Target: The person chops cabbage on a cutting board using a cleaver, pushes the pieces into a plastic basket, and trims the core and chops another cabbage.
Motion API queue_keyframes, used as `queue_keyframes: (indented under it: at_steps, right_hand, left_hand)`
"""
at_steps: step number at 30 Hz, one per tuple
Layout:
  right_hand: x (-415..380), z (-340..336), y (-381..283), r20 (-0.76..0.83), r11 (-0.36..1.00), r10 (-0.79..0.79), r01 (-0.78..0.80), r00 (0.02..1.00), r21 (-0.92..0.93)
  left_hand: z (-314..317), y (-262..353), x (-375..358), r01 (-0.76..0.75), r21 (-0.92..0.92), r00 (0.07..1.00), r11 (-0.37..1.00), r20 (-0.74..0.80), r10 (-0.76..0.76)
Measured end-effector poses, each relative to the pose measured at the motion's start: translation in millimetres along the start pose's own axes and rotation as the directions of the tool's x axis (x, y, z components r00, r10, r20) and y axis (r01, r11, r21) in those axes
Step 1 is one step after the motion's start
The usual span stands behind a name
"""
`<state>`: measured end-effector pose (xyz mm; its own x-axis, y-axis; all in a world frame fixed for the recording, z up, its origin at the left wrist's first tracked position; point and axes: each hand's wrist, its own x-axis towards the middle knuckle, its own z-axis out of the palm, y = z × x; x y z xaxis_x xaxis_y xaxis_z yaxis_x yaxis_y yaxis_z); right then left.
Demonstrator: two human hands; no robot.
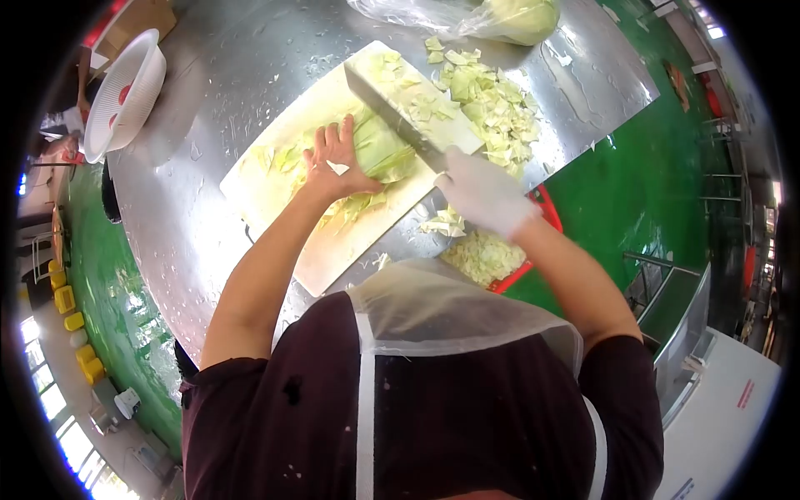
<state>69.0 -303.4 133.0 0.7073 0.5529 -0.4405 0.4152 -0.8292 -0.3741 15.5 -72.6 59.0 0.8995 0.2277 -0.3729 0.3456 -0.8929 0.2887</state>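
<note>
My bare left hand (337, 167) presses on a piece of pale green cabbage (379, 146) with its fingers spread; a scrap of leaf sticks to its back. In my right hand (483, 192), which wears a white glove, is the handle of a large knife (392, 117). The broad blade stands beside the cabbage, over the cutting board (325, 258). Cut leaf pieces lie on the board on both sides of the cabbage. A heap of chopped cabbage (496, 108) rests on the metal table beyond the board's right edge.
On the metal table (200, 183) are a white basket (125, 96) at the far left and a bagged cabbage (521, 18) at the back. A red container (546, 208) with chopped cabbage stands below the near right edge. At the left edge, another person's arm (83, 75) shows.
</note>
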Motion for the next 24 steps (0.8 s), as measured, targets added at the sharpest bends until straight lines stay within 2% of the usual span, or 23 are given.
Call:
queue_keyframes:
  at_steps: [1, 4, 5, 7, 8, 10, 13, 16, 18, 19, 21, 24]
  right_hand:
    - [13, 12, 4, 0.041, 1.000, -0.007, 0.008, 0.999, -0.017]
    - [44, 23, 3, -0.033, 0.999, -0.036, 0.036, 0.999, -0.018]
    - [38, 26, 2, -0.035, 0.999, 0.007, -0.006, 0.999, 0.049]
    - [29, 16, 7, -0.058, 0.986, 0.071, -0.062, 0.996, 0.154]
    - [19, 6, 5, -0.079, 0.989, 0.065, -0.054, 0.995, 0.136]
    - [-17, -15, -4, -0.102, 0.993, 0.064, -0.053, 0.993, 0.104]
    - [-43, -15, -13, -0.001, 0.999, 0.032, -0.032, 0.999, 0.024]
    - [20, 42, 0, 0.020, 0.998, -0.036, 0.037, 0.999, -0.041]
    - [40, 25, -22, 0.095, 0.995, -0.069, 0.062, 0.993, 0.072]
    - [33, 24, -25, 0.114, 0.995, -0.041, 0.031, 0.993, 0.092]
    - [34, 8, -30, 0.116, 0.995, -0.011, -0.001, 0.993, 0.098]
    - [19, 12, -11, 0.145, 0.950, 0.067, -0.108, 0.987, 0.293]
  left_hand:
    - [4, -3, 1, 0.005, -0.014, 1.000, 1.000, -0.014, -0.005]
    - [23, -16, 8, 0.013, -0.025, 0.992, 1.000, -0.124, -0.016]
    - [24, -16, 1, 0.012, -0.022, 0.989, 1.000, -0.148, -0.015]
    - [16, -10, 0, 0.035, -0.046, 0.994, 0.998, -0.098, -0.039]
    - [13, -7, -2, 0.049, -0.063, 0.997, 0.997, -0.063, -0.053]
    - [17, -7, -4, 0.061, -0.076, 0.993, 0.995, -0.093, -0.068]
    - [18, 1, -2, 0.080, -0.098, 0.989, 0.992, -0.117, -0.091]
    - [16, 9, -7, 0.099, -0.097, 0.988, 0.990, -0.105, -0.109]
    - [16, 6, -5, 0.119, -0.074, 0.983, 0.990, -0.131, -0.128]
    - [9, 4, -7, 0.103, -0.116, 0.992, 0.988, -0.065, -0.111]
    - [13, 2, -7, 0.100, -0.075, 0.984, 0.992, -0.143, -0.110]
    - [21, -3, -17, 0.098, -0.041, 0.973, 0.994, -0.204, -0.104]
